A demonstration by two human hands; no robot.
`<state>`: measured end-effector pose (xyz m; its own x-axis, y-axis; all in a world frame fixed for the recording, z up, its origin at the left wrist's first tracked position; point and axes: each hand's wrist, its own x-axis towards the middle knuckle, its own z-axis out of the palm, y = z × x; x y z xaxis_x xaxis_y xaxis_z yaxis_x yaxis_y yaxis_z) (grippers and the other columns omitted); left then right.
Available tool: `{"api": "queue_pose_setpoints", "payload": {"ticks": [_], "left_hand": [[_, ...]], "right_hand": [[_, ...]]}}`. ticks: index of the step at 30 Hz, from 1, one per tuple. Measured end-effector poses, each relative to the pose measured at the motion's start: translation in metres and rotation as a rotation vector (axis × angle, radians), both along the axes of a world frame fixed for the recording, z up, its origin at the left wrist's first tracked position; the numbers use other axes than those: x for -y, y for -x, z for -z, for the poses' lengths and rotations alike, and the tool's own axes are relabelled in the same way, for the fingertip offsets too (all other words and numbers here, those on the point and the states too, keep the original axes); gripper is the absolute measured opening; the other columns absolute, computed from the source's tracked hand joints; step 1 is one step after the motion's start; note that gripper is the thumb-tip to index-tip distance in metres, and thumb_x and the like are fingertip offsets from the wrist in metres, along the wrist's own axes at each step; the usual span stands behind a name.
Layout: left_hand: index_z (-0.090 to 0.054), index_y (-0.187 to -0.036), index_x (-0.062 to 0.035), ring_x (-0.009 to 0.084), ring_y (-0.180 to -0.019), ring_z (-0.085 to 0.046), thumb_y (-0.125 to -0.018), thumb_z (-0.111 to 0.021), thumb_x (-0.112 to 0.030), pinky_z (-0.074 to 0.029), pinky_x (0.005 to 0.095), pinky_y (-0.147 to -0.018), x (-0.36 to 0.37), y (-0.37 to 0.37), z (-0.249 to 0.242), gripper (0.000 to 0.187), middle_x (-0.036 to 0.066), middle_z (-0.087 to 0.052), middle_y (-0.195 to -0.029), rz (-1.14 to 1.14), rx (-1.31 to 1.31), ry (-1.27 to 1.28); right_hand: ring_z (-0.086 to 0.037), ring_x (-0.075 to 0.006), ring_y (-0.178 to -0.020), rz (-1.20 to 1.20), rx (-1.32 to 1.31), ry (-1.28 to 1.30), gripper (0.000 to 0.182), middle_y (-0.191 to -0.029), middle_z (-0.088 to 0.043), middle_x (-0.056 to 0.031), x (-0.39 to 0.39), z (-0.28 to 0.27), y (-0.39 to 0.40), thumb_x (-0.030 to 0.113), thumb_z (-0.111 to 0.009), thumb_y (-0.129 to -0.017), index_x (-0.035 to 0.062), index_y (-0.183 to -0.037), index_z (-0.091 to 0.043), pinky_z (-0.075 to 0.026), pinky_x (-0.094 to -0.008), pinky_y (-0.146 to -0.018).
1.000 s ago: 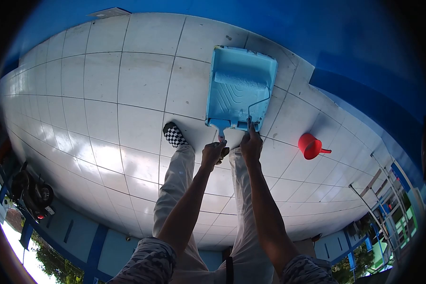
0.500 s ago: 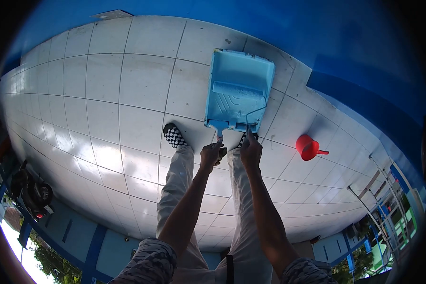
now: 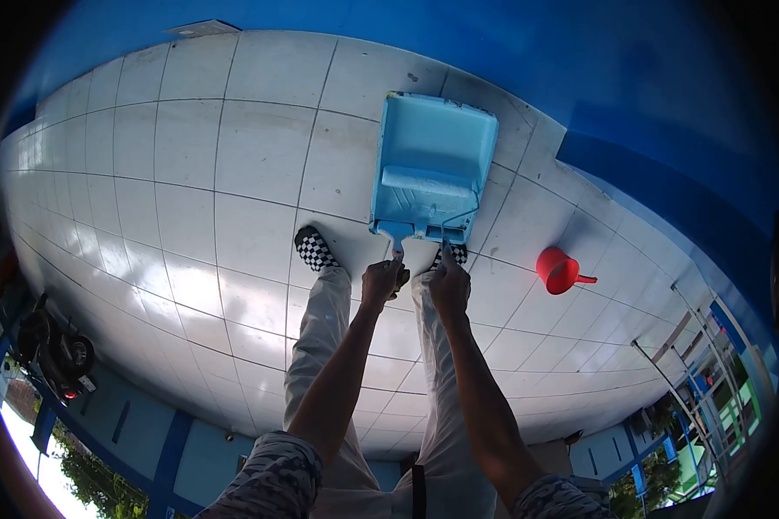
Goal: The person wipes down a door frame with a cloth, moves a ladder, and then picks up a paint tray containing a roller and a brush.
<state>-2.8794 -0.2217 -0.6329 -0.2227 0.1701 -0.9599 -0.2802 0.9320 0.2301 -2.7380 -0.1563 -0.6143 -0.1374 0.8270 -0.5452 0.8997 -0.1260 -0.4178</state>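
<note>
A light blue paint tray [image 3: 434, 130] is over the white tiled floor, beyond my feet. Across its lower half lies a paint roller [image 3: 429, 182] covered in light blue paint. My right hand [image 3: 450, 285] is closed round the roller's handle, below the tray's near edge. A brush [image 3: 396, 231] with light blue paint overlaps the tray's near left corner, and my left hand [image 3: 381, 284] is wrapped round its handle. Something small and dark, which I cannot make out, shows beside the fingers of my left hand.
A red dipper [image 3: 558, 271] stands on the floor to the right. Metal scaffolding [image 3: 697, 363] is at the far right, and a motorcycle [image 3: 56, 346] at the far left. A blue wall [image 3: 493, 39] runs along the top. My feet wear checkered shoes [image 3: 317, 249].
The roller has moved down the tray, toward me, with my right hand drawn back a little. My left hand and the brush stay nearly in place.
</note>
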Motion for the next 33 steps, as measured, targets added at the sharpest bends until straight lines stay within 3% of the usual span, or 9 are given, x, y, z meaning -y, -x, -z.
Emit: {"api": "queue_pose_setpoints", "payload": {"ticks": [3,11,12,17,20,30,32,33], "left_hand": [[-0.072,-0.082,-0.0044,0.0127,-0.050,-0.059,-0.089,-0.059,-0.060,-0.051,0.0273,-0.043,0.003,-0.002,0.002,0.058,0.006,-0.060,-0.060,0.000,-0.005,-0.003],[-0.070,-0.078,-0.0017,0.0148,-0.050,-0.061,-0.089,-0.059,-0.059,-0.053,0.0288,-0.042,0.007,0.001,0.013,0.059,0.008,-0.061,-0.060,0.055,-0.030,-0.032],[-0.072,-0.083,-0.0043,0.0135,-0.051,-0.061,-0.087,-0.061,-0.061,-0.053,0.0284,-0.043,0.007,0.002,0.015,0.058,0.006,-0.062,-0.061,0.073,-0.022,-0.018],[-0.075,-0.089,-0.0068,0.0125,-0.053,-0.062,-0.085,-0.063,-0.061,-0.053,0.0286,-0.046,0.004,0.004,0.015,0.055,0.005,-0.064,-0.063,0.100,-0.007,0.004],[-0.075,-0.089,-0.0068,0.0125,-0.053,-0.062,-0.085,-0.063,-0.061,-0.053,0.0286,-0.045,0.005,0.002,0.017,0.056,0.005,-0.064,-0.063,0.115,-0.015,0.012],[-0.073,-0.087,-0.0031,0.0163,-0.054,-0.064,-0.087,-0.061,-0.059,-0.054,0.0299,-0.045,0.007,0.004,0.017,0.057,0.009,-0.066,-0.065,0.114,-0.021,-0.047],[-0.071,-0.083,-0.0011,0.0192,-0.054,-0.066,-0.089,-0.059,-0.059,-0.056,0.0310,-0.046,0.006,0.006,0.015,0.059,0.011,-0.066,-0.065,0.145,-0.040,-0.069],[-0.071,-0.082,-0.0011,0.0193,-0.054,-0.066,-0.088,-0.058,-0.059,-0.056,0.0314,-0.046,0.005,0.007,0.016,0.060,0.011,-0.065,-0.064,0.163,-0.044,-0.070]], "right_hand": [[-0.067,-0.0419,-0.084,0.053,0.018,-0.005,0.039,-0.090,-0.067,-0.0278,0.003,-0.007,0.005,0.007,-0.057,-0.085,0.0012,-0.123,-0.063,-0.052,-0.0486,-0.074],[-0.067,-0.0418,-0.085,0.005,-0.005,-0.068,0.039,-0.091,-0.067,-0.0277,-0.067,-0.005,0.029,0.006,-0.055,-0.087,0.0008,-0.125,-0.062,-0.053,-0.0474,-0.075],[-0.067,-0.0419,-0.085,0.024,-0.033,-0.074,0.040,-0.091,-0.067,-0.0277,-0.070,-0.006,0.030,0.005,-0.055,-0.087,0.0005,-0.125,-0.062,-0.053,-0.0473,-0.076],[-0.067,-0.0428,-0.084,-0.007,-0.019,-0.114,0.037,-0.090,-0.067,-0.0285,-0.022,-0.025,0.020,0.005,-0.054,-0.087,-0.0005,-0.122,-0.063,-0.053,-0.0476,-0.073],[-0.067,-0.0438,-0.086,0.074,0.026,0.055,0.036,-0.092,-0.067,-0.0283,0.001,-0.023,0.014,0.006,-0.055,-0.086,0.0009,-0.120,-0.064,-0.053,-0.0502,-0.075],[-0.066,-0.0428,-0.091,0.009,0.007,-0.075,0.040,-0.098,-0.068,-0.0262,-0.066,-0.007,0.033,0.005,-0.053,-0.085,0.0011,-0.124,-0.062,-0.053,-0.0475,-0.080],[-0.065,-0.0428,-0.072,-0.040,-0.033,-0.135,0.049,-0.077,-0.064,-0.0263,-0.047,-0.010,0.023,0.003,-0.054,-0.082,0.0043,-0.131,-0.057,-0.050,-0.0540,-0.067],[-0.065,-0.0428,-0.072,-0.039,-0.032,-0.137,0.049,-0.077,-0.064,-0.0263,-0.037,-0.018,0.020,0.003,-0.054,-0.082,0.0043,-0.131,-0.057,-0.050,-0.0540,-0.067]]}}
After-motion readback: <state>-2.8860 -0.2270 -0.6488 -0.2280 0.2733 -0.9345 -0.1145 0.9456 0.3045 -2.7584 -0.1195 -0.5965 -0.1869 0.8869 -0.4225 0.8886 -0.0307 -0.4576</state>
